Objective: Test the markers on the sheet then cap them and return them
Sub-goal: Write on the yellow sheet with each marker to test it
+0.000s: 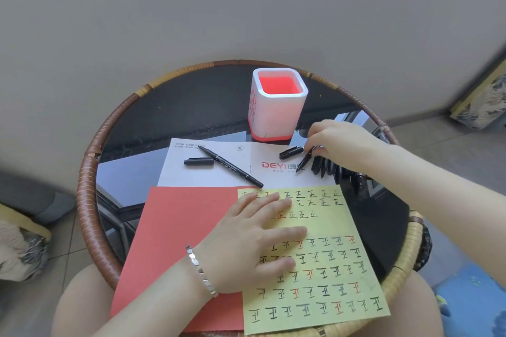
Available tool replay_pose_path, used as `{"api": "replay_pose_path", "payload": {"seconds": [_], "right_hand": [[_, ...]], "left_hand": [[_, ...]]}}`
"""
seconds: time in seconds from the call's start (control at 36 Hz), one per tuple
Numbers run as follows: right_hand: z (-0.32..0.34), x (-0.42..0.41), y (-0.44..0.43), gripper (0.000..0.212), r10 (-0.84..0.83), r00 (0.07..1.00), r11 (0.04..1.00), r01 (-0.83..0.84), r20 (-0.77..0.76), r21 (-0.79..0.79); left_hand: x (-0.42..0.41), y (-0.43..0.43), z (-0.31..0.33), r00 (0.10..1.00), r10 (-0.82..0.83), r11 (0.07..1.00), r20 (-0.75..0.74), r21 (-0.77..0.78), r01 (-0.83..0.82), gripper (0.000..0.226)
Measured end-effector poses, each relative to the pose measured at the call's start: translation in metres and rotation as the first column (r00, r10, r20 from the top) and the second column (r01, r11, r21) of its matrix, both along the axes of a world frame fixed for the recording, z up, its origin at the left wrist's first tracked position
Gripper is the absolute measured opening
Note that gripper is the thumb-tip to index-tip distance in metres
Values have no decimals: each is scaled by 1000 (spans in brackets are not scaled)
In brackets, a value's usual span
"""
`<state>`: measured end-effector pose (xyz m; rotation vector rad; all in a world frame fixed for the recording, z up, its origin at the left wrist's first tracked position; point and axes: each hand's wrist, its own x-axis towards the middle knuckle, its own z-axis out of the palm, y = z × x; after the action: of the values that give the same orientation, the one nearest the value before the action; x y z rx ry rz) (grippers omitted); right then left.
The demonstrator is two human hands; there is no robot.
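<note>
Hidden: your right hand [339, 142] covers part of a pile of black markers [327, 168]; count unclear.
Surface: round dark glass table with wicker rim [90, 172], grey wall [191, 8] behind; square white-and-red pen pot [276, 109] at the back.
Left: your left hand [254, 241] lies spread flat on the yellow marked sheet [328, 268].
Right: pinches a slim black marker [304, 163], tip at the white printed paper [208, 176].
</note>
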<state>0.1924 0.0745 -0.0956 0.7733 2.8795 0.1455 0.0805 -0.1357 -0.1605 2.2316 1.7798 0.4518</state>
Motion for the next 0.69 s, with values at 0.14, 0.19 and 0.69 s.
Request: {"api": "replay_pose_path", "payload": {"seconds": [0.14, 0.19, 0.69], "right_hand": [[-3, 1, 3, 28, 70, 997, 996, -71, 18, 62], [-5, 4, 4, 26, 118, 993, 987, -116, -10, 109], [3, 97, -73, 42, -660, 480, 597, -133, -578, -792]], "left_hand": [[0, 0, -1, 1000, 5, 1000, -23, 19, -5, 43], [0, 0, -1, 999, 10, 1000, -34, 22, -10, 42], [7, 2, 2, 983, 59, 995, -176, 89, -44, 36]]}}
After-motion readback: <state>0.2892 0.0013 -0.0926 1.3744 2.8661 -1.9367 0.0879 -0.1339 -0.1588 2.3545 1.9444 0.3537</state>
